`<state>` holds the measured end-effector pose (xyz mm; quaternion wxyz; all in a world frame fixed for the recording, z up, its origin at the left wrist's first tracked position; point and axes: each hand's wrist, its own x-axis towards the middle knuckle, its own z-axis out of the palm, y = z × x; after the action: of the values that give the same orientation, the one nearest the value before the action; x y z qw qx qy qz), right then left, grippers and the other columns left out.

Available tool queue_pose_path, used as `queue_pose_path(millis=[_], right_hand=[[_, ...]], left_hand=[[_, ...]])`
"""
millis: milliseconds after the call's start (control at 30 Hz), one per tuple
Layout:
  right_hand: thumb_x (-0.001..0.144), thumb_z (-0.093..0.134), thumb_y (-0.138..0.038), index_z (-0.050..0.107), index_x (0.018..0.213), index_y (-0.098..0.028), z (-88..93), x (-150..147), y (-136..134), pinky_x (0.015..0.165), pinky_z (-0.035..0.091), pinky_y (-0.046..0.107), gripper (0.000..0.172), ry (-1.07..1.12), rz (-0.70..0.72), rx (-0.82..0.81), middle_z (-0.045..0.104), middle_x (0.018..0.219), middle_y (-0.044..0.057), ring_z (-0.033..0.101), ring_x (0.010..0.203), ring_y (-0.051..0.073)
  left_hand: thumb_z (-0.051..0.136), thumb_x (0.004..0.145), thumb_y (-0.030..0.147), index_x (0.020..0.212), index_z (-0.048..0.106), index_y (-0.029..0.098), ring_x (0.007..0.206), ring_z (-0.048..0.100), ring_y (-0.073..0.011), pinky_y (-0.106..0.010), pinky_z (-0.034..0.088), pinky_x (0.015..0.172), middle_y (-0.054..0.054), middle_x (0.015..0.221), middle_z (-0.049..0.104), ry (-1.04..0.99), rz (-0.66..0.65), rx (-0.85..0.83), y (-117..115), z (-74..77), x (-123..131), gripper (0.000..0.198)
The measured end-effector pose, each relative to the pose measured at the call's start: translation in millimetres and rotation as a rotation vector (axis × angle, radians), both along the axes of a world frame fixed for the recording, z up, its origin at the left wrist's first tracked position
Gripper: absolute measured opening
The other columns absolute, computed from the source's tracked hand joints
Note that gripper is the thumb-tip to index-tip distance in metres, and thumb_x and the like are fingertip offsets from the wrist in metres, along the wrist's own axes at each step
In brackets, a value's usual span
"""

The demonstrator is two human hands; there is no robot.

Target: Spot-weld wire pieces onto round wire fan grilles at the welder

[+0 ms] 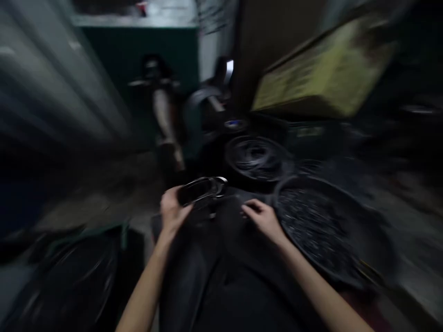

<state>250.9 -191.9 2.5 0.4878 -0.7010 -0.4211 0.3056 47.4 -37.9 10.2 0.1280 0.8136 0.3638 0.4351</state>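
Note:
My left hand (172, 212) is closed around the left end of a shiny oval metal frame (202, 190), which is held above my lap. Blur hides the frame's finer details. To its right, my right hand (261, 216) is in a pinch, with the fingertips together near a tiny thing too small to make out. A wide dark basin (367, 230) stands just right of my right hand and holds many small dark, glinting pieces.
Behind the basin stands a round dark container (238, 170) with ring-shaped pieces. A yellow box (308, 83) is at the upper right. A machine (162, 106) rises ahead beside a green panel (114, 60). At the lower left is a black plastic bag (76, 281).

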Motion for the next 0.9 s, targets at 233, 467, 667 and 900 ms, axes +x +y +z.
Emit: queue_pose_path(millis=[233,467,667,900], right_hand=[[0.063,0.074,-0.049,0.063,0.078,-0.015,38.6,-68,73,0.057,0.053,0.026,0.039,0.284,0.196,-0.047,0.066,0.067,0.003,0.065,0.059,0.016],[0.067,0.069,-0.05,0.064,0.077,-0.017,7.7,-87,112,0.06,0.053,0.029,0.035,0.12,0.185,-0.029,0.067,0.07,0.004,0.065,0.064,0.018],[0.069,0.068,-0.052,0.064,0.08,-0.016,8.3,-92,114,0.056,0.052,0.028,0.038,0.173,0.216,0.002,0.067,0.069,0.004,0.065,0.061,0.018],[0.071,0.065,-0.05,0.065,0.079,-0.016,7.6,-90,126,0.057,0.048,0.025,0.035,0.035,0.172,-0.013,0.066,0.068,0.003,0.06,0.059,0.015]], left_hand=[[0.067,0.067,0.019,0.119,0.049,0.019,0.111,0.054,-0.0247,-0.048,0.036,0.106,-0.009,0.114,0.057,0.26,0.164,-0.085,1,-16.4,-38,0.055],[0.065,0.072,0.021,0.121,0.048,0.022,0.111,0.053,-0.0253,-0.052,0.028,0.11,-0.008,0.114,0.057,0.31,0.165,-0.045,1,-11.2,-39,0.052],[0.067,0.07,0.019,0.121,0.048,0.022,0.109,0.053,-0.0256,-0.054,0.029,0.109,-0.008,0.115,0.057,0.333,0.177,-0.007,5,-9.7,-42,0.055],[0.067,0.071,0.019,0.121,0.047,0.023,0.108,0.054,-0.0243,-0.052,0.029,0.111,-0.007,0.115,0.058,0.324,0.205,0.015,11,-11.3,-43,0.054]])
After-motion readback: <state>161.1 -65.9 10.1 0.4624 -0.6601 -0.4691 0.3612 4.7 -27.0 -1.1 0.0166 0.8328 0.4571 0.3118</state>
